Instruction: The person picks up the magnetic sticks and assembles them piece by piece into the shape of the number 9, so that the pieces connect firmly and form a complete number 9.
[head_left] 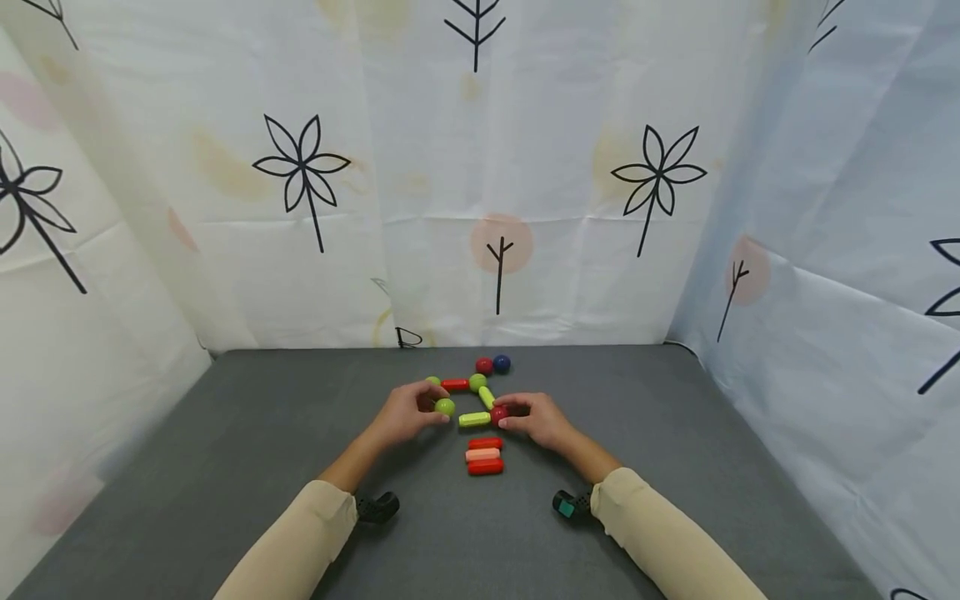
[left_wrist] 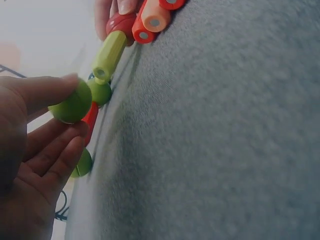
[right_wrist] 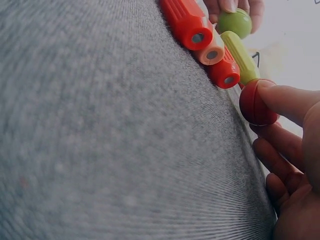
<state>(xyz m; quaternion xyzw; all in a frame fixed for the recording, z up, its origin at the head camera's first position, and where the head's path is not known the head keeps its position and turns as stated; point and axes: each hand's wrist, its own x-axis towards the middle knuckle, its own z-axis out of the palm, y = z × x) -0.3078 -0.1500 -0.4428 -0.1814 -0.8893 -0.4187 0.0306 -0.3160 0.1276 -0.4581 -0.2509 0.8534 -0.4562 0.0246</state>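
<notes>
My left hand [head_left: 408, 411] pinches a green ball [left_wrist: 74, 104] between thumb and fingers, just left of the free end of a yellow-green rod [head_left: 474, 419]. That rod's other end meets a red ball [right_wrist: 258, 102], which my right hand [head_left: 536, 419] holds between thumb and fingers. From the red ball a second yellow-green rod [head_left: 487, 397] runs back to a green ball [head_left: 477, 382]. A red rod [head_left: 455, 385] joins this ball to another green ball [head_left: 432, 381], partly hidden behind the left hand. Round metal discs show in the rod ends in the wrist views.
Two red rods [head_left: 485, 467] with a salmon-pink rod [head_left: 482, 455] between them lie side by side in front of the joined pieces. Behind, a loose red ball [head_left: 484, 366] sits beside a dark blue ball [head_left: 502, 363]. Patterned white cloth [head_left: 570, 283] borders the grey table [head_left: 247, 433].
</notes>
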